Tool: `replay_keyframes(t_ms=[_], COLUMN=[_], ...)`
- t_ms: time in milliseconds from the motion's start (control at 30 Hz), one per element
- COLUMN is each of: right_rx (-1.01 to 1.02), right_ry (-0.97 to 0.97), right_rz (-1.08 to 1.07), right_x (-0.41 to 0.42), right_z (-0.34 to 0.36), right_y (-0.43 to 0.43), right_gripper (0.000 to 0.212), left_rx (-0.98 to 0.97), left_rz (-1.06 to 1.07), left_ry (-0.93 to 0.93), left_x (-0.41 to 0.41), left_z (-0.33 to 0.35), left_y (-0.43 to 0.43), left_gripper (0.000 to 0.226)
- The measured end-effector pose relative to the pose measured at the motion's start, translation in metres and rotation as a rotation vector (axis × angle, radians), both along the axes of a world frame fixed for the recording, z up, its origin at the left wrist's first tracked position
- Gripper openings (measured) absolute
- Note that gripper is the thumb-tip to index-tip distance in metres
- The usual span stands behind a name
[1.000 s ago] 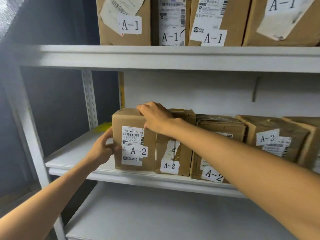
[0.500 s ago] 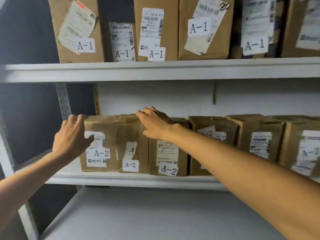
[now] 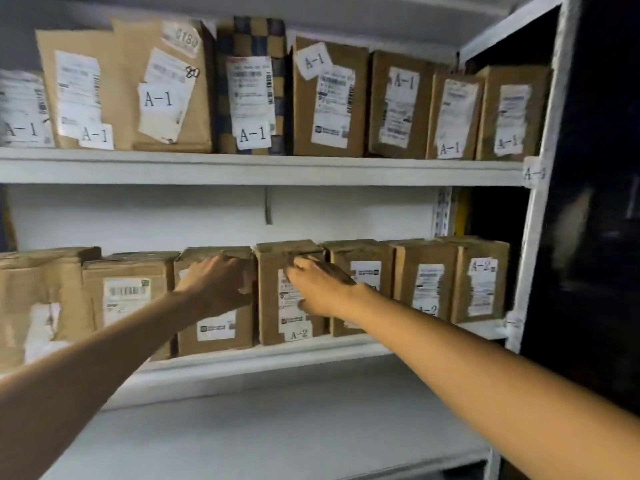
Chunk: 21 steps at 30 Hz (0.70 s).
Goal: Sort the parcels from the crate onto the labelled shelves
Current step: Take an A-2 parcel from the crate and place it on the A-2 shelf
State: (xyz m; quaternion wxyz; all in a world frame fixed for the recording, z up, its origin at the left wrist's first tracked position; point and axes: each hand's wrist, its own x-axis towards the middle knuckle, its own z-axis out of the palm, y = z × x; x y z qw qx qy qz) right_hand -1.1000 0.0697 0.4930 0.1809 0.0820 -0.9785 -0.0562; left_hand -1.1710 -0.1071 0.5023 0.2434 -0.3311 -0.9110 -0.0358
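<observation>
Brown cardboard parcels marked A-2 stand in a row on the middle shelf (image 3: 263, 358). My left hand (image 3: 218, 282) lies against the upper front of one parcel (image 3: 214, 330), fingers reaching its right edge. My right hand (image 3: 318, 289) rests flat, fingers spread, on the front of the neighbouring A-2 parcel (image 3: 273, 320). Neither hand lifts a parcel. The crate is out of view.
The top shelf (image 3: 263, 171) is packed with parcels marked A-1 (image 3: 329, 98). A bare lower shelf (image 3: 277, 438) lies beneath my arms. The white right upright (image 3: 540, 237) carries a small shelf label (image 3: 533, 173), with darkness beyond it.
My view has swung right along the shelves. My left hand let go of the leftmost A-2 parcel, and both hands moved right onto parcels further along the row.
</observation>
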Motion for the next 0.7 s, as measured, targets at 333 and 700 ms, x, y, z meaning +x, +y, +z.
replay_keyframes(t_ms=[333, 700], right_rx=[-0.129, -0.237], right_ry=[-0.049, -0.005], right_rz=[-0.388, -0.454], right_x=[0.072, 0.029], right_z=[0.006, 0.029], right_y=[0.144, 0.243], right_gripper=[0.059, 0.086], left_rx=[-0.01, -0.034], left_rz=[-0.149, -0.165], left_ry=[0.045, -0.065], left_x=[0.009, -0.014], left_z=[0.016, 0.021], left_y=[0.099, 0.193], left_gripper=[0.059, 0.073])
